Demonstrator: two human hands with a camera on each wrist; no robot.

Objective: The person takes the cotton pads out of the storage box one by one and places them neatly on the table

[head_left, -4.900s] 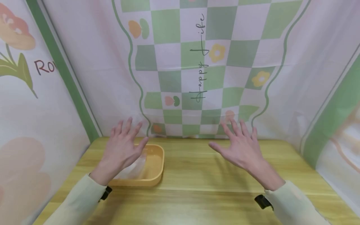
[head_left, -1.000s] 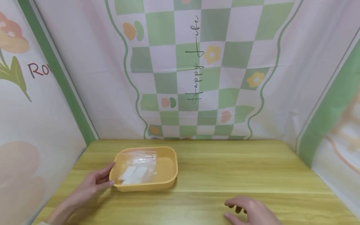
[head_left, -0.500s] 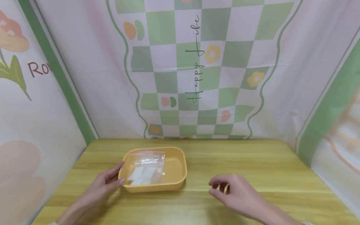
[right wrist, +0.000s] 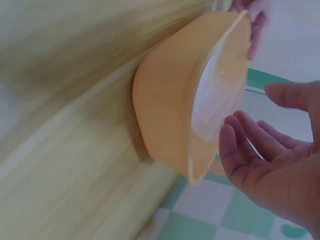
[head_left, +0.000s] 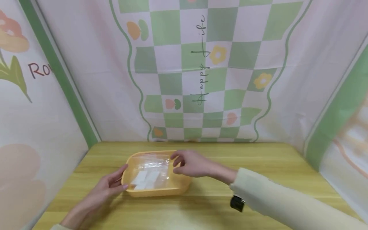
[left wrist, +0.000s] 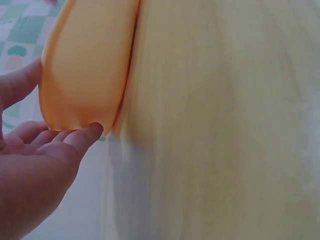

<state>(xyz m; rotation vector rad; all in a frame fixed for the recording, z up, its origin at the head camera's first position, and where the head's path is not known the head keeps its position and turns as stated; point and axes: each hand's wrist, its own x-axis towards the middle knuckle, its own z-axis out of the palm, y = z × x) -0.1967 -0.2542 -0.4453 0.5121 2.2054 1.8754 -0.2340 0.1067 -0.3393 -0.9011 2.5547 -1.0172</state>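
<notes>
On the wooden table sits a yellow-orange plastic basin (head_left: 158, 192), shallow with rounded corners. A clear zip bag (head_left: 156, 164) lies inside it, with white flat pieces (head_left: 146, 179) showing through the lower part. My left hand (head_left: 104, 188) holds the basin's left end; in the left wrist view its fingertips press against the wall (left wrist: 90, 60). My right hand (head_left: 195, 164) hovers over the basin's right part with nothing in it. From the right wrist, the fingers of that hand (right wrist: 272, 165) are loosely bent, thumb apart, close to the bag (right wrist: 210, 107).
The wooden table (head_left: 244, 159) extends to the right of the basin and in front of it. Behind stands a cloth backdrop (head_left: 198, 73) with green and white checks. Printed cloth panels (head_left: 28, 115) close off both sides.
Both hands were spread in the air at first. Since then the left hand has taken the basin's left end and slid it rightward. The right hand has come from the lower right to above the basin.
</notes>
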